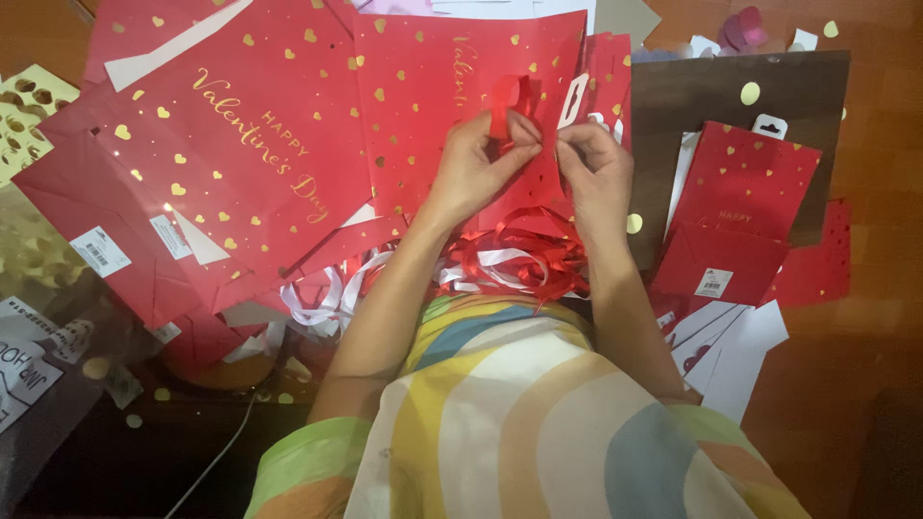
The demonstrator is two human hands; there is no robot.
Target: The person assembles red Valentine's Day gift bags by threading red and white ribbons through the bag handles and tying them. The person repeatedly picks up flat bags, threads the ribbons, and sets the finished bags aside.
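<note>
Red satin ribbon [510, 101] stands in a short loop between the person's two hands, and it is the thing being worked. The left hand [473, 161] pinches the base of the loop between thumb and forefinger, fingers curled in; the right hand [598, 168] is pinched as well, its fingertips meeting the left just beside the loop, on the ribbon's tail or the bag's top edge, though which cannot be told. The step looks like fitting a ribbon handle onto the flat red gift bag [461, 106] that lies under the hands, gold hearts scattered over it. Judged from this, the next move calls for a steady two-handed grip and a fine feed of the ribbon end, since the piece is thin and slippery. Below the ribbon loop, toward the person's body, a tangle of red and white ribbons [500, 259] crowds the wrists and could snag. Left of the loop lies a larger red bag with gold script [221, 144]; right of it, a white hang tab [574, 99], then a dark brown sheet [731, 86] carrying a smaller red bag [745, 183]. White paper sheets [731, 346] lie lower right.
</note>
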